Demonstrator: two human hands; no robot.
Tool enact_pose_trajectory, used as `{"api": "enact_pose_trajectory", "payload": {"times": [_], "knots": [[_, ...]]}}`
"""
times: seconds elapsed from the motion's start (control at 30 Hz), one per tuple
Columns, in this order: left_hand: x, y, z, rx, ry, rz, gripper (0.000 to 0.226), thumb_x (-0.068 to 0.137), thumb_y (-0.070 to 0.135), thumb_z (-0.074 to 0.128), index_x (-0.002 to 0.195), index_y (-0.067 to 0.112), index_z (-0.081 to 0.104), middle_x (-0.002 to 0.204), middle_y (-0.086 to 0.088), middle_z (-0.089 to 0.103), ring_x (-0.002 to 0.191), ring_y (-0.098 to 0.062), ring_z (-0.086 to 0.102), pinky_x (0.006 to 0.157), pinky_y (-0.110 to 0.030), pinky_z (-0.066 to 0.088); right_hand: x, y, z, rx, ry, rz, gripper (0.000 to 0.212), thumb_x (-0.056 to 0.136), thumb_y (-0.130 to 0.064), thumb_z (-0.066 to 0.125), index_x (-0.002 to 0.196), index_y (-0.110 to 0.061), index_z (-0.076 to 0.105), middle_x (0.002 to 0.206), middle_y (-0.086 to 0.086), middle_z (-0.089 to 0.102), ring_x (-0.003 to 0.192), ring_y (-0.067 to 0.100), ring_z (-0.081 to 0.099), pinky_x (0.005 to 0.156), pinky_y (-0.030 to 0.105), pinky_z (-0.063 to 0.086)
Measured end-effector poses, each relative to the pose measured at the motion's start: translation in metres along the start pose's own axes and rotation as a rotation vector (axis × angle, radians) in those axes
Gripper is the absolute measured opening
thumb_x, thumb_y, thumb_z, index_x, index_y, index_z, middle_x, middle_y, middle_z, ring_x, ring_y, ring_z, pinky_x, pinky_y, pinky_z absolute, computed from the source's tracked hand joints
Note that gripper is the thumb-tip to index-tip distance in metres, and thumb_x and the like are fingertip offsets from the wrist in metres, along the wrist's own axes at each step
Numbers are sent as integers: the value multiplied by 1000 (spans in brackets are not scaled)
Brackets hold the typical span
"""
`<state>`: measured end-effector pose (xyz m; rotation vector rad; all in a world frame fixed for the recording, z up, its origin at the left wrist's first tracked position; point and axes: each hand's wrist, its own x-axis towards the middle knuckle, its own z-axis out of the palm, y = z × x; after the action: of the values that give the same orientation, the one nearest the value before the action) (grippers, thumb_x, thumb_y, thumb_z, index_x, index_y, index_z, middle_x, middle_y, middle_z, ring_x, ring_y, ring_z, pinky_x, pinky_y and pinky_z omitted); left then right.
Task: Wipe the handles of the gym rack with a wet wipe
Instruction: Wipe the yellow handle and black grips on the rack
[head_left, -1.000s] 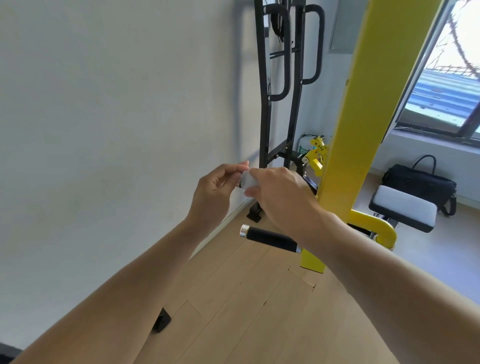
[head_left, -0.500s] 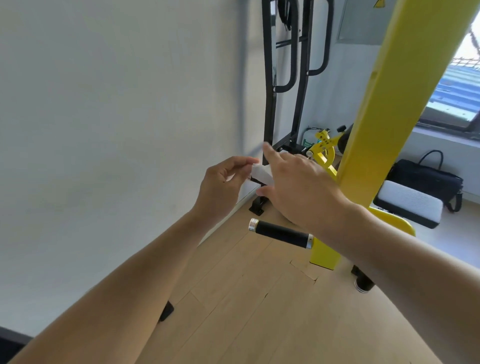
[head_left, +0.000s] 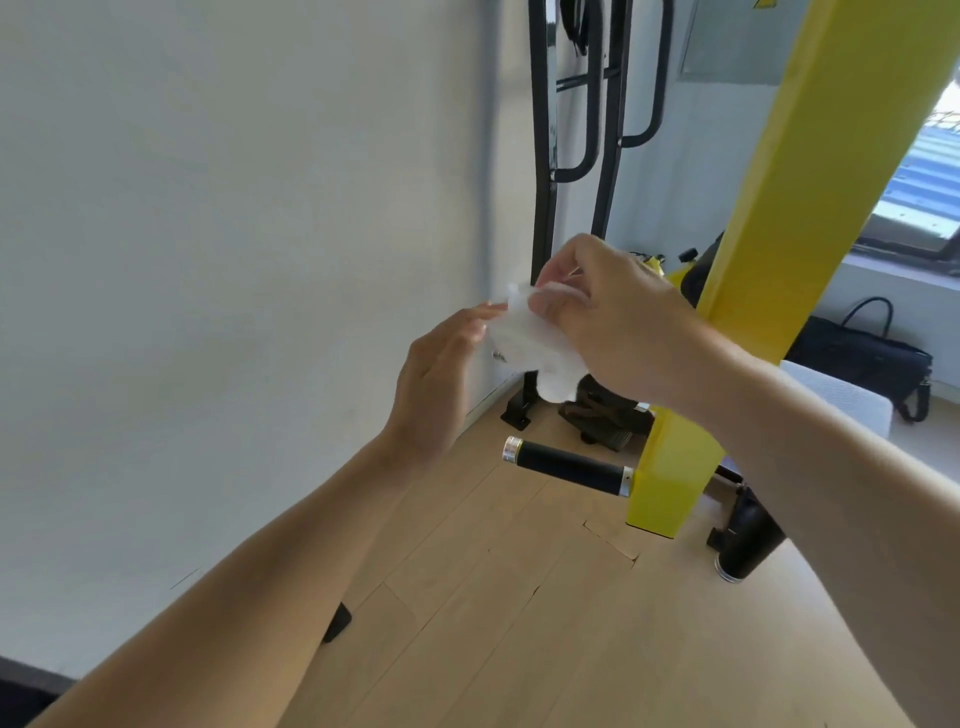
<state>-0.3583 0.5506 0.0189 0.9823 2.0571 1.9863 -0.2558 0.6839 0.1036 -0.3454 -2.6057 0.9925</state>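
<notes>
Yellow upright (head_left: 795, 218) of the gym rack just behind and right of the fingers; black foam handle (head_left: 569, 466) jutting left from its base, below both hands and apart from them. Right hand (head_left: 618, 327) pinching the white wet wipe (head_left: 535, 345) between thumb and curled fingers. Left hand (head_left: 441, 374) beside it, fingertips on the wipe's left edge, grip not clear.

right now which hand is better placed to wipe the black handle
Right. The right hand pinches most of the wet wipe above the black handle; the left hand only touches the wipe's edge, nearer the wall.
</notes>
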Motion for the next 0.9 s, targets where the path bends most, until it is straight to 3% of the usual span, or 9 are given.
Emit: {"api": "enact_pose_trajectory", "payload": {"times": [0.1,0.13,0.23,0.3,0.37,0.5,0.63,0.77,0.9], "knots": [[0,-5,5,129,-28,16,19,97,37,58,86,34,72,128,21,65,128,2,53,104,-16,37,17,17,16,-154,53,15,2,100,-27,57,97,-26,57,90,-10,59,82,8,56,57,17,37],[1,-7,6,218,-29,25,15,97,35,62,85,32,71,131,22,63,128,4,51,102,-13,34,21,20,20,-201,50,26,1,98,-25,60,99,-24,59,95,-7,61,85,10,57,60,16,38],[5,-10,8,312,3,40,12,95,31,66,84,28,69,135,17,62,126,3,52,99,-8,31,23,27,25,-467,107,-30,29,91,-21,70,119,-16,61,120,5,57,108,21,55,84,29,49],[5,-10,9,304,12,40,13,94,30,68,82,26,67,131,15,65,123,1,56,102,-13,37,18,26,25,-533,198,-105,31,89,-17,73,118,-14,65,122,6,58,113,22,54,94,34,49],[5,-9,9,267,19,42,11,93,31,70,87,22,67,125,14,68,119,0,60,105,-20,41,11,27,28,-489,133,-109,15,93,-19,68,108,-19,71,107,2,65,99,19,62,85,33,54],[6,-8,7,91,45,1,5,97,22,66,101,20,65,111,9,75,106,0,67,90,-10,47,8,24,32,-645,-122,-68,15,99,-28,56,106,-20,66,89,2,65,79,18,62,68,31,52],[9,-13,5,157,62,44,13,99,19,62,103,19,74,103,11,77,99,1,70,85,-9,48,14,20,35,-692,-134,28,21,94,-34,62,108,-18,64,86,2,61,76,20,60,63,30,43],[11,-18,5,258,59,110,16,99,22,62,108,18,75,100,10,77,99,0,68,82,-3,45,-6,19,22,-957,-159,49,26,98,-27,57,119,-11,57,85,4,49,78,21,55,70,34,50],[11,-18,10,187,63,81,18,98,19,64,110,15,76,101,8,77,96,3,69,80,-3,45,-21,16,25,-963,-87,-33,27,102,-18,49,126,-7,51,91,7,55,85,22,62,73,33,53]]}}
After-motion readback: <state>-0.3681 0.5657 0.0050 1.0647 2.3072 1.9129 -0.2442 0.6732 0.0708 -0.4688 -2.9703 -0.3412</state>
